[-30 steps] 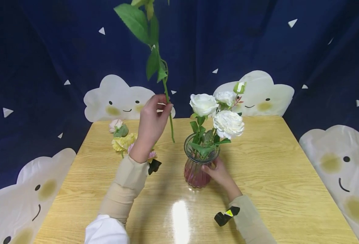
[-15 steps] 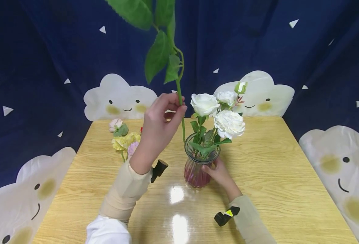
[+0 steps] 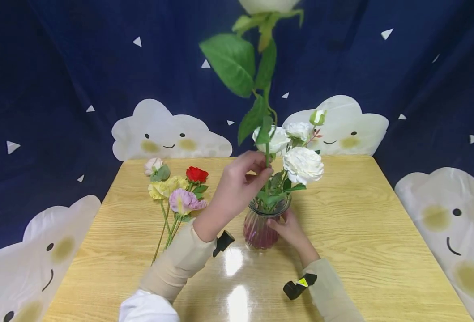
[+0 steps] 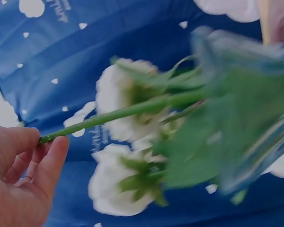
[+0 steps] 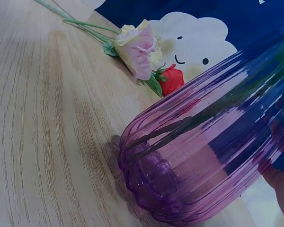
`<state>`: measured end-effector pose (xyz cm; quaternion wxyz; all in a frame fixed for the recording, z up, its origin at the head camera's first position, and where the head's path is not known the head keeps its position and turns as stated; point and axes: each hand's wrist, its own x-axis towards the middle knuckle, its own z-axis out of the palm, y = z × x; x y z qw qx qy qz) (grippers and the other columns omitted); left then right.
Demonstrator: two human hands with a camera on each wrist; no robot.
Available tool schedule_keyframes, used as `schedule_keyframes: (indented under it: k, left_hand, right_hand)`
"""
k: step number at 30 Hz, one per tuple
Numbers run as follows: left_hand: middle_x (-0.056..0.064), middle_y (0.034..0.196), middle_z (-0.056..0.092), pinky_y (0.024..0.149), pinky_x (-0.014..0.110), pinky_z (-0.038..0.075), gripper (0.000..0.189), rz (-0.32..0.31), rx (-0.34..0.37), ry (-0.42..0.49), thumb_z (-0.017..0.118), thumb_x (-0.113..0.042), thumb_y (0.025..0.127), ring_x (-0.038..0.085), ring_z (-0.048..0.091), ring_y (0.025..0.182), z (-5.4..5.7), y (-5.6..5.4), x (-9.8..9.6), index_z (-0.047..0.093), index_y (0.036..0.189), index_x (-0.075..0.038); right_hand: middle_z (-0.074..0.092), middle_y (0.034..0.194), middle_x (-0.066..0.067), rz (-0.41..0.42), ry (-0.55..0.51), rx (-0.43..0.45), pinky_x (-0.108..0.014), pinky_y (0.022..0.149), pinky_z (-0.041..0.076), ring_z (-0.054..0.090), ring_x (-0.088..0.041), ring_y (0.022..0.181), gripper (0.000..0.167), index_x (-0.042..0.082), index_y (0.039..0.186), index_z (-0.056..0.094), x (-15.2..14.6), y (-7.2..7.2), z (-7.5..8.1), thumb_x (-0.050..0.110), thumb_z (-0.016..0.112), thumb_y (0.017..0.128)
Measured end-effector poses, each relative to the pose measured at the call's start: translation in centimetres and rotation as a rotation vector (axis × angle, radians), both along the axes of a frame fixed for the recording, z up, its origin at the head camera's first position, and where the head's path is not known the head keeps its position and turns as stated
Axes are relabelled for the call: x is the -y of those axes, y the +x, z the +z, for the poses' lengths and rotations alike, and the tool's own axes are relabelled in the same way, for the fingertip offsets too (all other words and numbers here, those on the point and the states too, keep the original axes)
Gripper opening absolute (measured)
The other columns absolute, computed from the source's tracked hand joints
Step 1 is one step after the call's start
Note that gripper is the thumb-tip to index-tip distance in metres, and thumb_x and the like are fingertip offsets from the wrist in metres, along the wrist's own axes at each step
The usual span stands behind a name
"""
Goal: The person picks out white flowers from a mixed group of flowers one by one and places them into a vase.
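Observation:
My left hand [image 3: 241,185] pinches the green stem [image 4: 118,113] of a white flower [image 3: 269,5] between thumb and fingers. That flower stands upright, its head cut off by the head view's top edge. Below it is a ribbed glass vase [image 3: 261,230], pinkish purple at the base, bearing several white roses [image 3: 302,164]. In the left wrist view the stem runs to the blurred vase mouth; its lower end cannot be made out. My right hand [image 3: 289,230] holds the vase's right side, thumb in front; in the right wrist view only part of it shows.
On the table's left lie a red rose [image 3: 197,174], a lilac flower [image 3: 183,201], yellow flowers [image 3: 164,188] and a pale pink rose [image 3: 153,165]. The wooden table [image 3: 361,232] ends at a dark blue curtain [image 3: 172,76] with clouds.
My left hand has moved right and then lower with the stem, from left of the vase to over its mouth. The red rose has come into sight. Right hand and vase stay put.

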<state>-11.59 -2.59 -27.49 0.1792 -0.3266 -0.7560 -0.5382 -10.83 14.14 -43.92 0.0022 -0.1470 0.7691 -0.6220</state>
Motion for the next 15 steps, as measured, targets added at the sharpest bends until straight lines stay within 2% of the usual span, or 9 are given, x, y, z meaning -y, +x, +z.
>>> schedule_keyframes:
  k: [2,4,7,10,12,15]
  left_hand:
    - [0.01,0.083,0.058,0.062,0.018,0.05,0.012,0.001,-0.001,-0.056,0.062,0.002,0.081,0.017,0.059,0.074,-1.0,-0.2,-0.4,0.057,0.092,0.003]
    - [0.009,0.084,0.06,0.064,0.018,0.049,0.012,0.022,0.006,-0.158,0.063,-0.001,0.081,0.016,0.06,0.075,-1.9,-0.3,-0.7,0.058,0.092,0.001]
    - [0.005,0.089,0.063,0.063,0.02,0.049,0.014,0.104,-0.031,-0.407,0.061,-0.009,0.084,0.015,0.062,0.076,-3.1,-0.3,-1.0,0.061,0.097,-0.004]
    - [-0.001,0.093,0.065,0.055,0.024,0.049,0.017,0.213,-0.13,-0.612,0.059,-0.018,0.086,0.013,0.063,0.076,-3.9,0.1,-0.8,0.065,0.101,-0.012]
    - [-0.004,0.093,0.065,0.049,0.024,0.047,0.018,0.28,-0.209,-0.658,0.06,-0.02,0.085,0.012,0.063,0.073,-4.4,0.4,-0.6,0.067,0.102,-0.017]
    - [-0.004,0.091,0.065,0.048,0.022,0.047,0.015,0.33,-0.295,-0.584,0.063,-0.016,0.083,0.011,0.063,0.071,-5.0,0.6,0.0,0.068,0.098,-0.015]
  right_hand:
    - [0.043,0.12,-0.034,0.011,-0.02,-0.027,-0.057,0.096,0.026,0.038,-0.047,0.113,0.059,-0.015,0.123,0.036,0.1,0.1,0.3,0.005,0.065,0.076]
    - [0.043,0.121,-0.033,0.022,-0.042,-0.04,-0.056,0.096,0.027,0.039,-0.045,0.113,0.058,-0.014,0.124,0.036,0.1,0.0,0.1,0.004,0.065,0.077]
    - [0.043,0.123,-0.031,0.023,-0.067,-0.033,-0.055,0.096,0.027,0.039,-0.041,0.113,0.06,-0.011,0.127,0.035,-0.1,-0.3,-0.7,0.004,0.065,0.077]
    - [0.044,0.123,-0.029,0.003,-0.055,-0.009,-0.053,0.097,0.027,0.04,-0.04,0.114,0.064,-0.01,0.129,0.034,-0.4,-0.8,-1.9,0.009,0.067,0.077]
    - [0.044,0.124,-0.028,-0.02,-0.032,0.015,-0.052,0.098,0.027,0.04,-0.04,0.116,0.068,-0.008,0.129,0.035,-0.5,-1.0,-2.4,0.015,0.07,0.076]
    - [0.042,0.127,-0.028,-0.041,-0.029,0.06,-0.051,0.1,0.025,0.037,-0.041,0.119,0.069,-0.007,0.13,0.034,-0.6,-1.2,-2.6,0.014,0.07,0.075]
